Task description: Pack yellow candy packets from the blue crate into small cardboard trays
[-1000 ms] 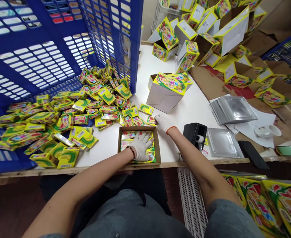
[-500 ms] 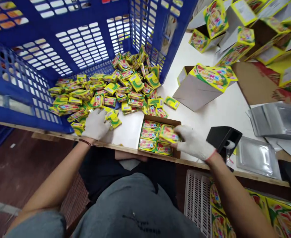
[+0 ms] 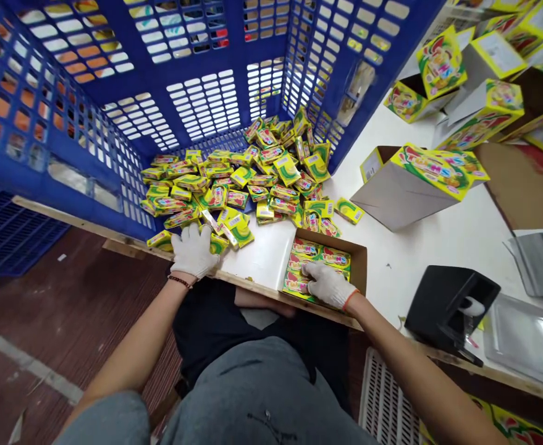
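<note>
A shallow brown cardboard tray (image 3: 358, 262) lies at the near edge of the white table (image 3: 442, 247), lined with small yellow-green packets. My right hand (image 3: 327, 284), in a white glove, lies flat on the packets in the tray with its fingers stretched to the left. A heap of the same packets (image 3: 252, 179) spills out of a tipped blue plastic crate (image 3: 206, 93). My gloved left hand (image 3: 192, 250) rests on the near edge of that heap, its fingers curled over a yellow packet (image 3: 218, 244).
An open yellow display box (image 3: 419, 179) lies on its side behind the tray, with more such boxes (image 3: 442, 62) at the back right. A black device (image 3: 451, 303) and silver foil sheets (image 3: 530, 337) sit to the right. A white crate (image 3: 385, 405) stands below the table.
My right hand has set its packet into the tray and now lies flat on the packets. My left hand stays at the heap's edge. The view has swung left.
</note>
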Available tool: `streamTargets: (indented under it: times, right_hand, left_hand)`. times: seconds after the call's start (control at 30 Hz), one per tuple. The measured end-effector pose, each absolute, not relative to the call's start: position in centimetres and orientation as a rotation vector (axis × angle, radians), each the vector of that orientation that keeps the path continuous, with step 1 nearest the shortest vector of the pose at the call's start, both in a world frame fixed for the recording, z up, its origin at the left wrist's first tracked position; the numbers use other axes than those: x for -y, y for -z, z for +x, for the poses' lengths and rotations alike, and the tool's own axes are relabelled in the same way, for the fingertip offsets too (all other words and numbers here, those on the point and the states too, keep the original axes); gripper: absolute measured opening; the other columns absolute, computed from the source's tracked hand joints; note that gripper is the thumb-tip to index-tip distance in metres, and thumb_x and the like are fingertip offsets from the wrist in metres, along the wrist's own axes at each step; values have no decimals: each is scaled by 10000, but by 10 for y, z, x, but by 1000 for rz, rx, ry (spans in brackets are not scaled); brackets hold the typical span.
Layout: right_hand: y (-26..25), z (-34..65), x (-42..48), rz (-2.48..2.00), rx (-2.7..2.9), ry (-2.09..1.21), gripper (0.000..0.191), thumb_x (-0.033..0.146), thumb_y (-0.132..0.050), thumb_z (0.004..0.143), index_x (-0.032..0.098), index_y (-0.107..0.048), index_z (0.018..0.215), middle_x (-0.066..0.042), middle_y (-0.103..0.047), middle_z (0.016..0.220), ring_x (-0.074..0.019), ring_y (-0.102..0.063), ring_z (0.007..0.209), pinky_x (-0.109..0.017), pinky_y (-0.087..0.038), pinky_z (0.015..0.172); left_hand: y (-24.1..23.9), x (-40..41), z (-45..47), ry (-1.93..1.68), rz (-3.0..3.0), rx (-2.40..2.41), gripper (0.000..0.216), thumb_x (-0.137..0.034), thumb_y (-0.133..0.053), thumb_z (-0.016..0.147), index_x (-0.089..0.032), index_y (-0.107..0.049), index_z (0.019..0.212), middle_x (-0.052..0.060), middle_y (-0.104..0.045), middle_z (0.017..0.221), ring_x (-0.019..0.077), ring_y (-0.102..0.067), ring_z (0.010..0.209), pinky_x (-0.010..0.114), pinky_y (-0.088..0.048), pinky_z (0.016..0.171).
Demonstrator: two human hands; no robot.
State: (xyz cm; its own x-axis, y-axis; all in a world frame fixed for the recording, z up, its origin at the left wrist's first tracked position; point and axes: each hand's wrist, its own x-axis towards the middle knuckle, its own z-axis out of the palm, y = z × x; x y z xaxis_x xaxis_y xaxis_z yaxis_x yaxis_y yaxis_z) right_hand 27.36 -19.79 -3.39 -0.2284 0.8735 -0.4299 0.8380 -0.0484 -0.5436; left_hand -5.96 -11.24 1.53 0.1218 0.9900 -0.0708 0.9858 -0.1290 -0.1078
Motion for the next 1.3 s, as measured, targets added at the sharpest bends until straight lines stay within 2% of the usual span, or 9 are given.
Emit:
streamTargets:
  times: [0.13, 0.27, 0.5, 0.63, 0.73, 0.83, 1.0, 1.17, 1.3]
  right_hand:
    - [38, 277, 197, -1930, 1909, -1331, 68, 267, -612, 785, 214, -598, 825, 3, -584, 766, -166, -543, 687, -267, -406, 629]
    - [28, 280, 194, -1806, 1915, -1068, 118, 274, -566, 807, 204, -617, 887, -43, -621, 906, -205, -583, 863, -316, -456, 788]
    - [-13, 259, 188, -1685, 1793, -914, 185, 324, -501, 868, 220, -641, 928, -81, -659, 1014, -235, -595, 1006, -373, -465, 929]
    - [-19, 235, 182, -1475, 1339, -1486, 341, 471, -472, 905, 204, -605, 1072, -91, -662, 1019, -202, -638, 849, -348, -542, 762]
    - [-17, 232, 179, -1134, 950, -2111, 474, 593, -511, 868, 200, -556, 1130, -98, -669, 989, -163, -618, 699, -262, -515, 539]
    - [-17, 249, 182, -1024, 793, -2211, 421, 507, -660, 792, 201, -576, 1068, -67, -661, 919, -115, -559, 615, -195, -439, 462]
    - [-6, 296, 184, -1618, 992, -1528, 316, 358, -661, 752, 195, -639, 1022, -18, -622, 825, -123, -528, 649, -216, -447, 528]
    - [30, 294, 173, -2074, 1292, -1098, 224, 309, -641, 717, 194, -666, 907, 16, -605, 755, -148, -532, 693, -243, -440, 607]
    - [47, 274, 170, -2134, 1573, -890, 143, 313, -647, 757, 201, -675, 842, -13, -616, 825, -183, -558, 806, -277, -445, 719]
  left_hand:
    - [-1, 104, -78, -27, -2581, 2008, 532, -342, -645, 764, -157, -544, 1252, 163, -541, 1275, 318, -499, 1205, 399, -427, 1011]
    - [-5, 105, -75, 61, -2564, 1928, 401, -333, -678, 734, -165, -603, 1090, 170, -504, 1348, 342, -472, 1254, 429, -410, 1045]
    - [-27, 124, -52, 621, -2805, 2380, 233, -245, -587, 755, -188, -570, 980, 34, -613, 893, 192, -586, 821, 325, -484, 768]
    - [-22, 135, -20, 1753, -2975, 2461, 386, -418, -647, 759, -188, -549, 1052, 34, -603, 982, 152, -574, 805, 291, -498, 718]
    - [-16, 141, 17, 2080, -3139, 2264, 415, -434, -682, 749, -193, -551, 1060, 49, -612, 1030, 167, -597, 884, 300, -514, 773]
    - [-18, 138, 41, 1776, -3382, 2029, 368, -367, -607, 815, -189, -555, 1133, 72, -628, 1090, 189, -616, 967, 337, -521, 857]
    - [-30, 108, 7, 791, -2874, 1886, 348, -250, -549, 859, -176, -586, 1196, 108, -577, 1250, 282, -522, 1218, 434, -425, 1054]
    - [-25, 86, -62, -48, -2361, 2214, 324, -330, -640, 813, -136, -590, 1068, 145, -607, 1081, 382, -576, 1079, 480, -465, 868]
    - [-9, 91, -83, -176, -2417, 2298, 219, -312, -593, 814, -166, -603, 976, 100, -636, 945, 314, -611, 956, 406, -466, 778]
